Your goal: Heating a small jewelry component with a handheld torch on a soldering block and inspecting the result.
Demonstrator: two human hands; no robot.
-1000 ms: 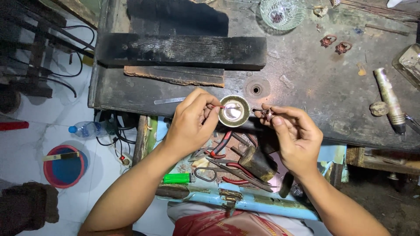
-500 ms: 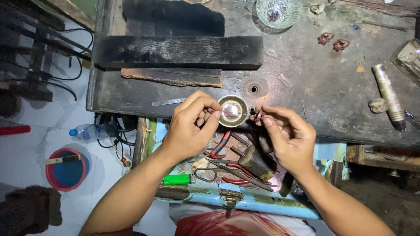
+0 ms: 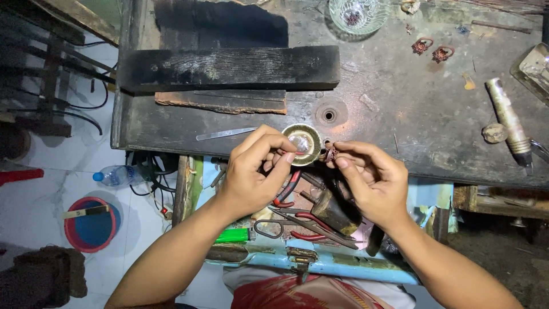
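left hand [image 3: 260, 171]: clenched, thumb and forefinger pinched on something very thin, too fine to make out, at the near edge of the tabletop [image 3: 400, 114].
right hand [image 3: 369, 177]: fingertips closed around a small reddish ornament [image 3: 330, 153], held just above the tabletop edge.
key relation: the ornament lies just right of the left hand's pinch, with the small round brass dish [image 3: 302, 143] between the two hands; the right hand is the nearer, since it holds the piece.
long axis: cannot tell, the piece is too small and half covered by fingers.
look of the ornament: tiny, coppery-red, knotted or wiry in texture.
alike pieces: two reddish rings [image 3: 432, 50] lie well apart, toward the far side of the tabletop.
around: red-handled pliers [image 3: 289, 189] below the hands, a glass bowl [image 3: 359, 14] at the far edge, a dark wooden block [image 3: 229, 67] to the left.
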